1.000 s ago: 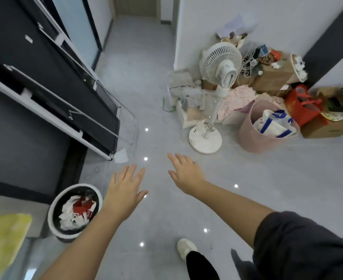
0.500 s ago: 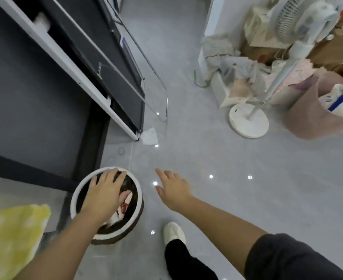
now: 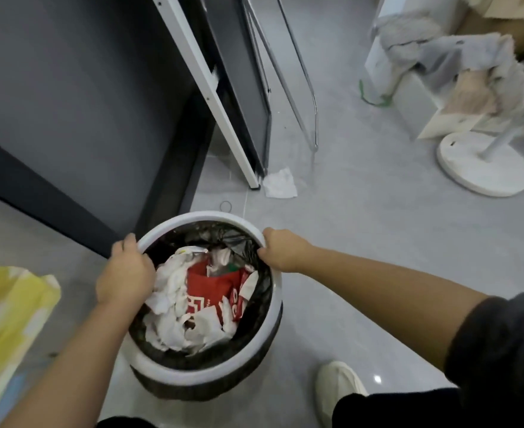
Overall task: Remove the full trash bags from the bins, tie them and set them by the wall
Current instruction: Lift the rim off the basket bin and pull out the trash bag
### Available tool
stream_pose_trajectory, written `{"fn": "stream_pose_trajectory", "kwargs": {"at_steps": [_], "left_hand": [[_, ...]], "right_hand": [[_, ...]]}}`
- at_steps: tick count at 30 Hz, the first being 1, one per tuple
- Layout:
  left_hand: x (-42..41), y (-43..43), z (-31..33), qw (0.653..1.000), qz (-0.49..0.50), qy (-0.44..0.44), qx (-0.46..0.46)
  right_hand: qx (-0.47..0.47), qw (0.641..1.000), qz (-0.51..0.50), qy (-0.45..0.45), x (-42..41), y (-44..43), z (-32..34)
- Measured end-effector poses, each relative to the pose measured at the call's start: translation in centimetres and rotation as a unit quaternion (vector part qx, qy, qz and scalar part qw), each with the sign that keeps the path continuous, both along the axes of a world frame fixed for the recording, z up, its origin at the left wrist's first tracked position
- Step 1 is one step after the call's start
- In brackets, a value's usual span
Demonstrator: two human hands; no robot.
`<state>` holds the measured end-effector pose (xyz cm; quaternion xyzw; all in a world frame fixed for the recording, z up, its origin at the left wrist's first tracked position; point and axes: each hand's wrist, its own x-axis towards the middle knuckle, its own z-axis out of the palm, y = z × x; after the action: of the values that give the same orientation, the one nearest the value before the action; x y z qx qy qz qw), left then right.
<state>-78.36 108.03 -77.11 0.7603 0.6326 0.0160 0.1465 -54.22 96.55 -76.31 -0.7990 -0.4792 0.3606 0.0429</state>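
Two hands on one bin, basically. At the bottom edge there's a pale shoe [image 3: 338,384] on the grey floor. Just above it, lower centre, sits the bin [image 3: 192,393], its black trash bag [image 3: 242,240] stuffed with white-and-red rubbish [image 3: 211,291]. Left hand [image 3: 124,273] has its fingers curled over the white rim [image 3: 199,370] on the left side. Right hand [image 3: 281,250] is clamped on the same rim opposite, where the bag's edge bunches. Looks like step one: freeing the bag. Next move, I'd guess, needs the rim lifted off or the bag's edge peeled loose, then a straight pull up. Further up, a crumpled tissue [image 3: 281,183] lies mid-frame, and a fan base [image 3: 483,168] sits far right.
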Motion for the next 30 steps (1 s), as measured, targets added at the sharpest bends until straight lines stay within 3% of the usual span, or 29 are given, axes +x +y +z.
{"fn": "stream_pose_trajectory", "kwargs": {"at_steps": [6, 13, 19, 26, 30], "left_hand": [[-2.4, -1.2, 0.2, 0.998, 0.052, -0.012, 0.02], [-1.2, -0.6, -0.2, 0.997, -0.005, -0.011, 0.074], [-0.8, -0.2, 1.0, 0.99, -0.012, -0.065, 0.124], [-0.3, 0.2, 3.4, 0.986, -0.013, -0.111, 0.128], [1.1, -0.4, 4.3, 0.977, 0.006, -0.202, 0.064]], "right_hand": [[-0.016, 0.998, -0.004, -0.058, -0.7, 0.1, 0.3], [-0.003, 0.989, -0.034, -0.145, -0.2, 0.8, 0.3], [0.06, 0.978, -0.037, -0.198, -0.6, -0.1, 0.8], [0.114, 0.978, -0.051, -0.164, 0.3, -1.6, 1.3], [0.125, 0.981, -0.095, -0.115, 1.9, -2.5, 1.8]]}}
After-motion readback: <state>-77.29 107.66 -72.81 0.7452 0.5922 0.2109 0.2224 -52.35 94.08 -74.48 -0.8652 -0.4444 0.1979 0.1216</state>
